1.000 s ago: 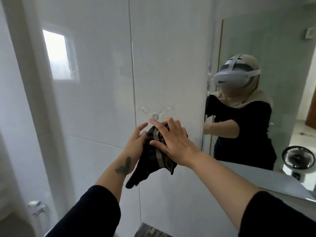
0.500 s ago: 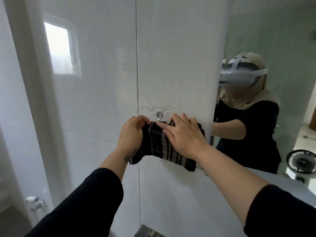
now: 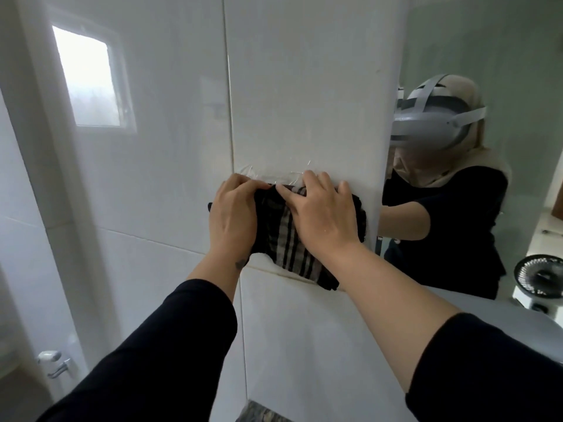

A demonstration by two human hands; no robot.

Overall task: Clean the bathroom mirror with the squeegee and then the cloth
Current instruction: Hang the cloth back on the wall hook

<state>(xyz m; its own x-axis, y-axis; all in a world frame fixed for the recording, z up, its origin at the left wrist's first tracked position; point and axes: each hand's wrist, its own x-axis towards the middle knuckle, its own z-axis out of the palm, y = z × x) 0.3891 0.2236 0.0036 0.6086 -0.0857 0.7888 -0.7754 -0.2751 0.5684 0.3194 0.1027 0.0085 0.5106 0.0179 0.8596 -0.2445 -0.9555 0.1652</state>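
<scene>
Pressing cloth [image 3: 289,251] under right hand [image 3: 323,214], left hand [image 3: 234,214] beside

One camera only, worn on the person's head, looking forward and slightly down along both arms. It sits close to the tiled wall [image 3: 304,86], which fills most of the view. The mirror [image 3: 502,41] takes the right edge, a small window [image 3: 88,77] the upper left.
</scene>
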